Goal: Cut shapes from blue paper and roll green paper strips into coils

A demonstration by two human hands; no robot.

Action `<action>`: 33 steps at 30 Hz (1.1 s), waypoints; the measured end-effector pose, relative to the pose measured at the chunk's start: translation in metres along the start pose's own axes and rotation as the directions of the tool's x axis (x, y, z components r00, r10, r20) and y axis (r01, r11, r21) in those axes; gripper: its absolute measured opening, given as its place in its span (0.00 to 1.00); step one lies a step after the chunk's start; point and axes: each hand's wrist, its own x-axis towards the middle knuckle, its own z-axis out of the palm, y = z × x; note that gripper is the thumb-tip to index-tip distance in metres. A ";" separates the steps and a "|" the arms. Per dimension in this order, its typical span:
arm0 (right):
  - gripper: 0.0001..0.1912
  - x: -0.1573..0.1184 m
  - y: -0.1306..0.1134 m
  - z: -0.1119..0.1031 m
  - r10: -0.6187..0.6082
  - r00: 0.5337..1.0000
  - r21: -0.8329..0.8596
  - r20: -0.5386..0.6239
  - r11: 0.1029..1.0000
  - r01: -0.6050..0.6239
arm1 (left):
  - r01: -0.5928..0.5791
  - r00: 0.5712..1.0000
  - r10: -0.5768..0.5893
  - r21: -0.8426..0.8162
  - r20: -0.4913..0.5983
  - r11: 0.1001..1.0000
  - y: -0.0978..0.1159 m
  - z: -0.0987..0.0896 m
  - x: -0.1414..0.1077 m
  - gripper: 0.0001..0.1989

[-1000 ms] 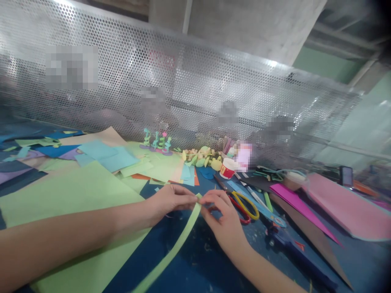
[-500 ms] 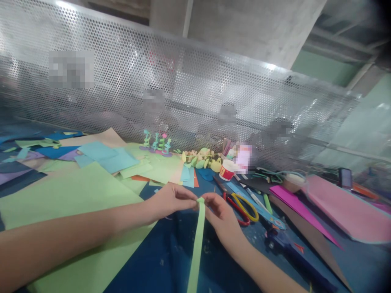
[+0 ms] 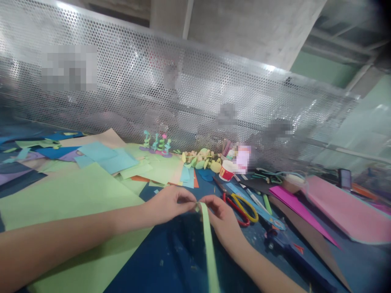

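Observation:
A long, narrow light green paper strip (image 3: 209, 244) hangs from my fingertips down toward the bottom edge of the view. My left hand (image 3: 171, 204) pinches its top end between thumb and fingers. Close beside it, my right hand (image 3: 220, 213) grips the same end with curled fingers, nearly touching the left fingertips. The small bit of strip between the fingertips is partly hidden. Scissors with red and yellow handles (image 3: 244, 207) lie on the dark blue table just beyond my right hand. A large light green sheet (image 3: 76, 195) extends under my left forearm.
A dark blue glue gun (image 3: 293, 252) lies at right, near a magenta sheet (image 3: 299, 211) and a pink sheet (image 3: 345, 211). Farther back are a red and white tub (image 3: 227, 171), paper leaves (image 3: 201, 159) and small spiral paper figures (image 3: 157, 144). A perforated metal screen (image 3: 122, 81) closes the back.
The hanging strip has swung to the right at its lower end, and its top now folds over between my fingertips. Both hands stay nearly in place.

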 end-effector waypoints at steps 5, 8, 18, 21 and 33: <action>0.16 0.000 -0.001 0.001 0.074 0.996 0.004 -0.040 0.997 -0.074 | -0.015 1.000 0.016 -0.093 0.010 0.996 -0.002 0.004 0.000 0.11; 0.15 0.000 0.000 0.000 0.053 0.998 -0.023 -0.027 0.998 -0.054 | -0.009 1.000 0.010 -0.119 0.012 0.993 -0.004 0.005 0.000 0.12; 0.14 -0.001 0.002 0.001 0.041 0.999 -0.022 0.012 0.999 -0.041 | -0.044 0.999 0.044 0.043 -0.008 0.998 0.005 0.001 -0.003 0.08; 0.15 -0.001 0.004 0.001 0.013 1.000 -0.034 -0.013 0.999 -0.013 | 0.004 1.000 -0.003 -0.124 0.003 0.992 0.001 0.005 -0.001 0.09; 0.18 0.000 -0.001 0.005 0.071 0.998 0.078 -0.002 0.995 -0.070 | 0.020 1.000 -0.021 -0.052 -0.020 0.998 0.001 0.005 -0.003 0.07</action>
